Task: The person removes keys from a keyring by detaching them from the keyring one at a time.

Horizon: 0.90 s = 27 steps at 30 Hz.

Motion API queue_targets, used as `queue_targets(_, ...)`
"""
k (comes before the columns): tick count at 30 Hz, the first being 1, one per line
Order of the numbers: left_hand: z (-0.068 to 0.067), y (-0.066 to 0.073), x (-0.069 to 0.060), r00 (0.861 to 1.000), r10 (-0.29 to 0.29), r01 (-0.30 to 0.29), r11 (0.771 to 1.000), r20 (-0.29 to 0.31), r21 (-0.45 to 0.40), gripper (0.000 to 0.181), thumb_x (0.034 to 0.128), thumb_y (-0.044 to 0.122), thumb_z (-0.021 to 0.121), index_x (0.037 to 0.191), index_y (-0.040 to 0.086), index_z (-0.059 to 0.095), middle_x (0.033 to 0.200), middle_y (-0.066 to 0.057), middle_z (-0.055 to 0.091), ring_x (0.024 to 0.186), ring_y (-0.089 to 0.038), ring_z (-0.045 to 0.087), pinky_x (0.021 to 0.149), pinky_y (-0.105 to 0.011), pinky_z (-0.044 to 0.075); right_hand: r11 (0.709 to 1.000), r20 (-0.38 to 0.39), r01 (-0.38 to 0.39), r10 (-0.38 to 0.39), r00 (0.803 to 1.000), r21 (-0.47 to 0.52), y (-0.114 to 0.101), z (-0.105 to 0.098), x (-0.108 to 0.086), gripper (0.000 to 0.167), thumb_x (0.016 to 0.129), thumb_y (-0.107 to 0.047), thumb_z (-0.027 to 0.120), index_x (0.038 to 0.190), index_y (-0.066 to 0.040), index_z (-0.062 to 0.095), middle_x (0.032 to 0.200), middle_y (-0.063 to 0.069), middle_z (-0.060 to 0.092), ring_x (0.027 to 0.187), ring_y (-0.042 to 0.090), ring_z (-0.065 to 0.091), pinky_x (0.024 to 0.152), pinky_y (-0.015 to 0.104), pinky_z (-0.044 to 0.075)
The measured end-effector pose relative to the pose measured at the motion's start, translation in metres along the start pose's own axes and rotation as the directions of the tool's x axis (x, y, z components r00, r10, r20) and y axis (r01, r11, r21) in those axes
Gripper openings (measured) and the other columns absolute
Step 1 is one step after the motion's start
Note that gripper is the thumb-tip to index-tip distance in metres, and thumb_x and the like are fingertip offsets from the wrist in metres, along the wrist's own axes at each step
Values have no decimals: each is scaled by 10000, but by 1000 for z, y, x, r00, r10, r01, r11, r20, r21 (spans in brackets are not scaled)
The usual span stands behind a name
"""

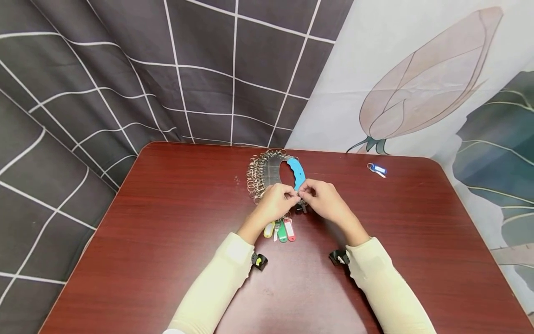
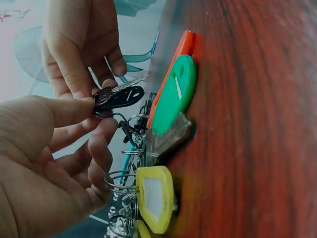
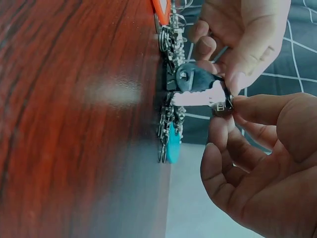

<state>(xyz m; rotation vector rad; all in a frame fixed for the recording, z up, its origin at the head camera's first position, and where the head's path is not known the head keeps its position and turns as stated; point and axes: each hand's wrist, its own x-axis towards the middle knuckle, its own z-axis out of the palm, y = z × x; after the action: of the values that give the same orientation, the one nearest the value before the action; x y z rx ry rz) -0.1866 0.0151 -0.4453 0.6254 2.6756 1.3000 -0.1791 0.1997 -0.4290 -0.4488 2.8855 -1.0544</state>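
Note:
My left hand [image 1: 274,202] and right hand [image 1: 325,200] meet beside a blue-handled holder [image 1: 297,171] lined with many metal rings. In the left wrist view, the left hand's thumb and fingers pinch a black tag [image 2: 121,99] with a key at its ring end, and the right hand [image 2: 81,44] grips it from the far side. The right wrist view shows the key [image 3: 195,98] beside the black tag [image 3: 193,77], between both hands' fingertips. Yellow [image 1: 269,229], green [image 1: 282,232] and red [image 1: 289,229] tags lie just below. The ring itself is partly hidden by fingers.
A blue tag [image 1: 378,169] with a ring and key lies at the table's back right. The dark red table [image 1: 187,208] reaches back to a dark gridded curtain [image 1: 200,83] and a pale patterned cloth [image 1: 333,120].

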Motion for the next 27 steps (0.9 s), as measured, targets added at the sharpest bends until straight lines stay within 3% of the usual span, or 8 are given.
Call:
queue_targets(5, -2, -3, -2, 1000, -9, 9, 1000, -20, 4, 134, 930, 222, 769, 816, 164, 808, 849, 30, 761, 723, -60, 587, 711, -238, 482, 999, -18, 25, -26, 999, -22, -2, 0, 0, 48, 969, -117, 697, 931, -116, 726, 776, -1, 700, 671, 127, 558, 675, 310, 476)
queue_targets(11, -4, -4, -3, 999, 30, -28, 997, -21, 72, 90, 908, 221, 786, 852, 170, 833, 922, 12, 790, 867, -117, 696, 789, -253, 529, 998, -43, 26, -28, 999, -48, 0, 1, 0, 51, 956, -109, 708, 909, -119, 727, 751, -8, 676, 666, 124, 548, 669, 307, 469)
queue_targets(18, -3, -1, -6, 1000, 0, 1, 999, -21, 39, 146, 933, 247, 748, 826, 164, 801, 792, 37, 730, 670, -57, 578, 645, -213, 464, 997, -17, 74, -75, 997, -25, 0, 1, 0, 49, 970, -107, 702, 941, -112, 741, 814, 2, 727, 700, 124, 585, 679, 301, 492)
queue_targets(22, -1, -1, -5, 999, -3, 4, 1000, -53, 9, 172, 931, 224, 757, 778, 146, 769, 737, 35, 705, 652, -39, 529, 647, -213, 443, 993, -14, 110, -111, 994, -34, 0, 1, -1, 40, 967, -103, 707, 948, -113, 740, 829, -1, 730, 744, 125, 603, 705, 303, 502)
queue_targets(27, -1, -6, -4, 997, 26, -26, 1000, -71, -2, 155, 907, 216, 790, 764, 156, 790, 779, 30, 736, 675, -53, 565, 649, -213, 458, 994, -20, 103, -104, 994, -45, -1, 1, -1, 39, 958, -99, 715, 933, -111, 743, 785, -11, 705, 712, 123, 576, 677, 295, 484)
